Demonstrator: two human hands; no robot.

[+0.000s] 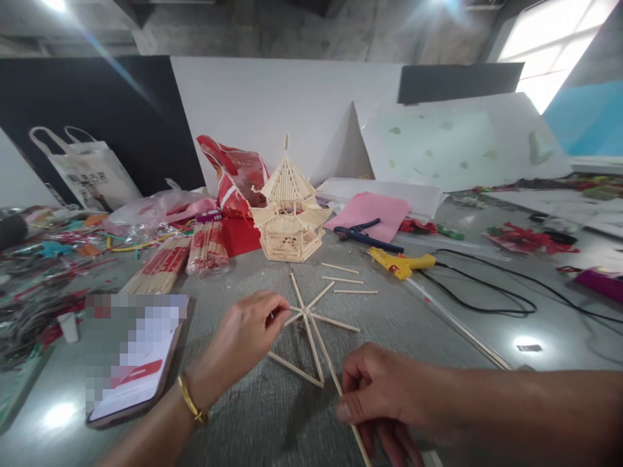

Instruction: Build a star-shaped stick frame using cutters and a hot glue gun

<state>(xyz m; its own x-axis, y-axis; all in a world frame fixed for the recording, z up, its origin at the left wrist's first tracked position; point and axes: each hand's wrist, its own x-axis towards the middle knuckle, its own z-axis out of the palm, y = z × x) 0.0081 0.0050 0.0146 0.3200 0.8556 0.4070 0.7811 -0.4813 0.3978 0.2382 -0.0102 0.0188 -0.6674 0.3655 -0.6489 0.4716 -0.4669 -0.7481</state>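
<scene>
Several thin wooden sticks lie on the grey table in a star shape, their inner ends meeting at one centre. My left hand pinches the end of a stick on the star's left side. In my right hand is a longer wooden stick, held between thumb and fingers; its far end reaches the star's centre. One loose stick lies at the lower left of the star, and three short sticks lie behind it. Beyond them stands a wooden stick pagoda model.
A yellow glue gun with a black cable and blue-handled pliers lie at the right. At the left are a phone, bundled sticks and scattered craft materials. A pink sheet lies behind the pliers.
</scene>
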